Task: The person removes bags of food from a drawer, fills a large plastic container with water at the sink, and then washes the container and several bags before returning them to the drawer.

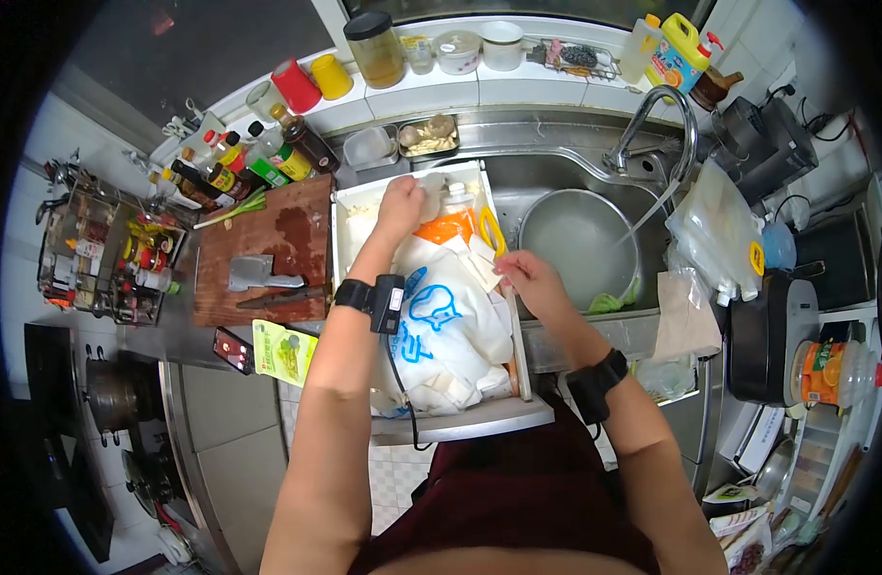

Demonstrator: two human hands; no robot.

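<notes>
while the left hand (401, 199) is closed around a pale, crumpled piece at the far end of the open white drawer (350, 203), just beside the white pouch with a cap (457, 197), its fingers are curled and what exactly is pinched cannot be told. the right hand (529, 278) is held at the drawer's right edge, fingers bent together on the edge of the heaped white plastic bags (451, 331); whether a bag is truly gripped cannot be told. a bag with a blue print (431, 311) lies on top of the heap, between the two forearms, with an orange packet (446, 228) and a yellow-handled item (491, 230) further back.

the heap is piled above the drawer walls, so a pull on one bag could drag others over the right wall and into the sink (542, 182), where water is seen running from the tap (666, 115) into the steel bowl (577, 249); anything dropped there would likely be wetted. the capped pouch could be tipped if the left hand is drawn back carelessly.

room is tight: the drawer is hemmed by the wooden cutting board (268, 240) with its cleaver (254, 273) to the left, and by the sink to the right. the cleaver lies well within reach of the left elbow, so a wide sideways sweep is judged risky. a phone (234, 350) and a green card (283, 353) sit at the counter's near edge and could be knocked off. open room is found mainly straight up and back toward the body.
</notes>
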